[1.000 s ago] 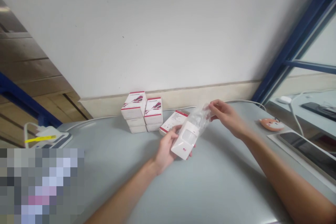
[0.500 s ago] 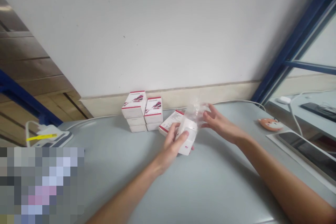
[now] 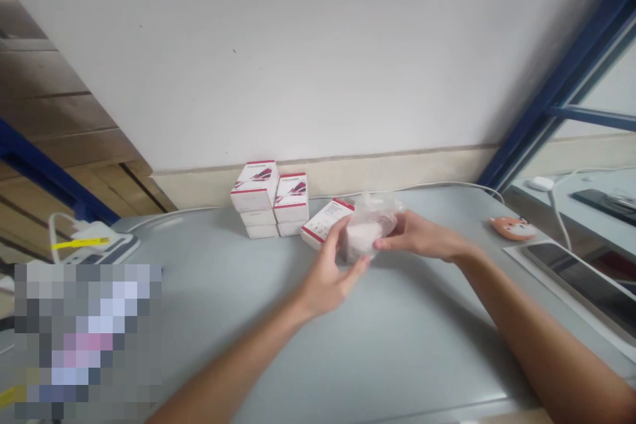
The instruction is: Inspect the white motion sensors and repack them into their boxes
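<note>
Both hands close around a clear plastic bag [image 3: 382, 212] held just above the grey table [image 3: 422, 344]. The left hand [image 3: 328, 275] curls along the bag's near side, and the right hand [image 3: 417, 236] presses in from the right, with a white object [image 3: 360, 242] inside. Just beyond lies a flat white-and-red box [image 3: 322, 222], beside two stacks of white-and-red boxes [image 3: 268, 199] against the beige skirting [image 3: 397, 169].

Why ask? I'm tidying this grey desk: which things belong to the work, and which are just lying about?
In use: clear plastic bag around a white device, left hand, right hand, stacked white-and-red cartons.
Lying about: orange fox-shaped pad, black tablet.
</note>
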